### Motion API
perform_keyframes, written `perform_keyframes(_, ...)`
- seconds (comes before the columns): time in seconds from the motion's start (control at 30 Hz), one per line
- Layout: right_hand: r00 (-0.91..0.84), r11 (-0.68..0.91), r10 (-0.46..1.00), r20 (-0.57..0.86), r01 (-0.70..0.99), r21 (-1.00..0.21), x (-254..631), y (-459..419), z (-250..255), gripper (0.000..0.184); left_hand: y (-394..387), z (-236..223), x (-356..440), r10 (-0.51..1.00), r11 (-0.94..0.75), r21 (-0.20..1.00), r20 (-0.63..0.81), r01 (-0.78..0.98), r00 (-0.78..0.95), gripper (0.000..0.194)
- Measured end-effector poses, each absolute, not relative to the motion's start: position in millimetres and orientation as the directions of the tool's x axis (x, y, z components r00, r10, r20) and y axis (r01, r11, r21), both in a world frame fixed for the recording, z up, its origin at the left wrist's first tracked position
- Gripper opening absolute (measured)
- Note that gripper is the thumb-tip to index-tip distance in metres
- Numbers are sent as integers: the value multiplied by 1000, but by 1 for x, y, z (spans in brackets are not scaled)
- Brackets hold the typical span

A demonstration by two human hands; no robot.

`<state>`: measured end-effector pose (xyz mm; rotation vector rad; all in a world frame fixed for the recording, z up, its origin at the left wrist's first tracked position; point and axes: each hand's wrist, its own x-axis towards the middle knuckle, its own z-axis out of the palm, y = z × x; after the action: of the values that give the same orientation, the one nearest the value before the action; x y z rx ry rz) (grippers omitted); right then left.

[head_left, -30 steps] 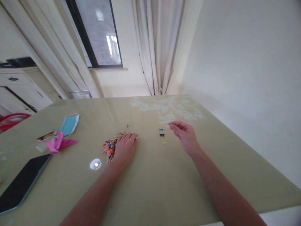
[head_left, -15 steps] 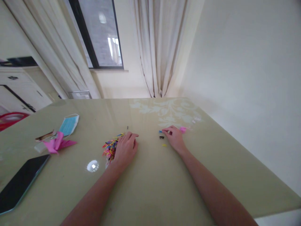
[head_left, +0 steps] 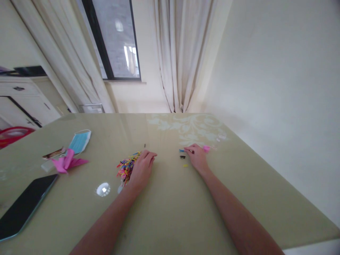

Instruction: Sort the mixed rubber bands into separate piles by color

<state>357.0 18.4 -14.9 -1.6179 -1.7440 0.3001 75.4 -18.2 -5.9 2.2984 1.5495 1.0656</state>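
Observation:
My left hand (head_left: 142,168) rests at the right side of a heap of small multicoloured hair ties (head_left: 126,166), covering part of it. Its fingers are curled together, and whatever they may hold is hidden. Further right, my right hand (head_left: 198,159) is closed in a pinch at the table, its fingertips beside a few blue hair ties (head_left: 181,151). Something small and dark shows among its fingers, too small to name. Just below the blue ones lie black hair ties (head_left: 182,157), then yellow ones (head_left: 185,165). A pink piece (head_left: 206,148) lies behind my right hand.
On the left of the table (head_left: 164,219) are a phone (head_left: 28,202), a pink folded-paper crane (head_left: 67,163), a blue face mask (head_left: 80,141) and a narrow brown wrapper (head_left: 53,153). One dark bit (head_left: 145,145) lies beyond the heap. A wall (head_left: 278,106) borders the right side.
The fingers of my left hand have drawn closer together beside the heap. My right hand has barely moved, staying by the blue hair ties. The view has shifted slightly.

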Motion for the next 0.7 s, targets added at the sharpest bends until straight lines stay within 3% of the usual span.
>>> perform_keyframes(0.17,102,198,911,399,742,-641,355,14,-12,24,-15,-5,71,897,-401,646,422,649,134,18)
perform_keyframes(0.43,38,426,815,578,637,-643,342,-4,-1,26,-14,-1,68,889,-408,625,438,666,134,16)
perform_keyframes(0.7,-76,509,813,578,577,-639,321,-33,14,22,-17,8,70,879,-392,664,476,637,45,19)
